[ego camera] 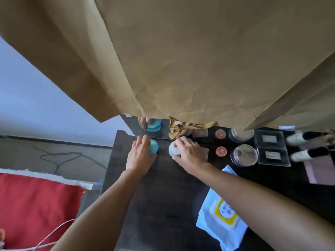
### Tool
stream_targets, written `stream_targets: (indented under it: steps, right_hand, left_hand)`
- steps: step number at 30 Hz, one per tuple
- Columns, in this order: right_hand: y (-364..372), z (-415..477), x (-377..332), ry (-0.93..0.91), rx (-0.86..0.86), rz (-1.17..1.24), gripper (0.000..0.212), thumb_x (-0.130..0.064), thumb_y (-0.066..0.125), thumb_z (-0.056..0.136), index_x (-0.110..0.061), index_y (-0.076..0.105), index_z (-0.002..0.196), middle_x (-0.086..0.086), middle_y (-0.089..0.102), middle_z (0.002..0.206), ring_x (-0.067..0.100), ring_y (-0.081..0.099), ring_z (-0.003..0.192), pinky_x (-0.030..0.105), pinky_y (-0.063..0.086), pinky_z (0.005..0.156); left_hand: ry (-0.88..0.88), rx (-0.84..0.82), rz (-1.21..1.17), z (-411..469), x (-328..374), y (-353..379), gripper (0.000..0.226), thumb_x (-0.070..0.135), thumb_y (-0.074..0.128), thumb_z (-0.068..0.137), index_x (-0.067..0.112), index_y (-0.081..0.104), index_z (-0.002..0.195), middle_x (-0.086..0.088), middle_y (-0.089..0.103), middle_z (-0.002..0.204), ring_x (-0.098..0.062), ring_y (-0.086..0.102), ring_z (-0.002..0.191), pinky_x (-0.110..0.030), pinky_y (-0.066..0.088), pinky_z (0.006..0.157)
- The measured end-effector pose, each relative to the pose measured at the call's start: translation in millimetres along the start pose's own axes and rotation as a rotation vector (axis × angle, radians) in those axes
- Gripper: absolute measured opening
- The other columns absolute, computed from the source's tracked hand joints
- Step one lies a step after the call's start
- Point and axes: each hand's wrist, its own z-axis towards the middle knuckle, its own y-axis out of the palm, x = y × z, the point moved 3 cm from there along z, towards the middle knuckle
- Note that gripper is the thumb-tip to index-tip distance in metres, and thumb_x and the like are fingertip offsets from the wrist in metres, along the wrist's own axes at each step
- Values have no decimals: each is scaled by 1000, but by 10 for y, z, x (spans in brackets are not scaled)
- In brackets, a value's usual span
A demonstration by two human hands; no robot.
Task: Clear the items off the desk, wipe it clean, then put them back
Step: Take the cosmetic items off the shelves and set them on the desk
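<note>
The person has both hands on the dark counter (163, 196), in the middle of the frame. The left hand (140, 154) is curled round a blue-green jar (153, 146) and holds it by its side. The right hand (190, 153) is curled over a pale jar (172, 149) and grips it, with the thumb under the jar and the fingers on top. The two jars sit near each other, close to the back of the counter. Just behind them stands a mirror (136, 127), and it shows the blue-green jar again.

To the right of the pale jar there is a row of small things: a pink lid (221, 151), then a clear round tub (243, 155), then a clear box (272, 156). A blue and white pack of wipes (223, 214) lies under the right arm, in the lower right. A big brown paper bag (181, 60) fills the top of the frame. A red cloth (36, 205) is in the lower left, off the counter.
</note>
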Motion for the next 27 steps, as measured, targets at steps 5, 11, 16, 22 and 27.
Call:
stream_targets:
  steps: [5, 11, 16, 22, 27]
  right_hand:
    - [-219, -314, 145, 21, 242, 91, 25, -24, 70, 68, -16, 64, 91, 0, 63, 103, 24, 59, 94, 36, 50, 74]
    - [-613, -1367, 605, 325, 493, 85, 21, -28, 57, 81, -15, 62, 98, -1, 61, 104, 19, 55, 99, 33, 47, 79]
    - [-429, -2314, 885, 1002, 462, 345, 47, -31, 64, 83, -15, 50, 125, 7, 57, 119, 25, 58, 107, 39, 50, 86]
    - [-45, -2473, 638, 1277, 301, 952, 42, -31, 62, 87, -11, 55, 124, 8, 64, 115, 23, 61, 103, 35, 48, 90]
    - [-154, -2483, 676, 1192, 358, 1080, 13, -15, 56, 90, -13, 65, 99, 5, 67, 90, 16, 61, 80, 26, 47, 69]
  left_hand:
    - [70, -26, 102, 47, -24, -83, 55, 30, 73, 77, 10, 45, 120, -13, 49, 123, -32, 46, 112, -43, 45, 91]
    - [346, 36, -44, -513, 607, -128, 22, 26, 65, 84, 11, 60, 99, -9, 59, 106, -30, 56, 95, -44, 51, 80]
    - [262, -430, -280, -879, 1106, 459, 26, 30, 60, 88, 15, 60, 109, -2, 61, 111, -24, 60, 100, -34, 49, 84]
    - [42, -698, -458, -861, 1442, 1010, 31, 17, 49, 90, 11, 59, 118, -15, 65, 109, -34, 62, 98, -38, 51, 79]
    - [-50, -718, -523, -783, 1564, 1118, 27, 14, 54, 78, 22, 66, 101, -7, 70, 94, -28, 68, 86, -49, 59, 75]
